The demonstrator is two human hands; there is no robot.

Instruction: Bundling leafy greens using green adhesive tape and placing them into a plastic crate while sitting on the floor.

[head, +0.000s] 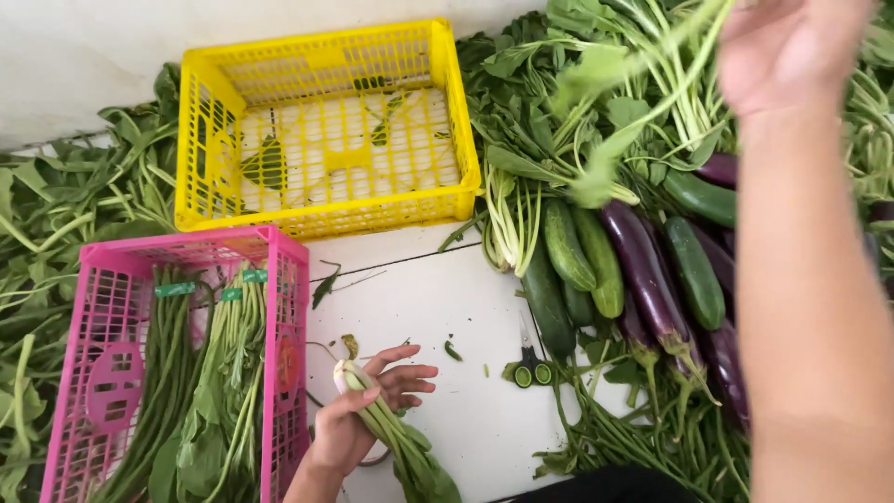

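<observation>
Two crates [326,130] beside cucumbers [568,247]

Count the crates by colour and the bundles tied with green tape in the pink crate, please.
Yellow crate: 1
Pink crate: 1
Tied bundles in the pink crate: 2
Total: 4

Colour ref.: upper crate [207,140] yellow, lattice pattern, w/ a few dark green leaf scraps inside. Lower crate [102,373] pink, same lattice; bundled stalks [172,373] inside green, tied w/ green bands. Floor [438,298] white w/ dark joint line. Cucumbers [568,247] dark green. Aubergines [647,270] glossy purple, green caps. Scissors [531,368] green-handled. Stalk bunch [386,424] pale green, whitish at base.
</observation>
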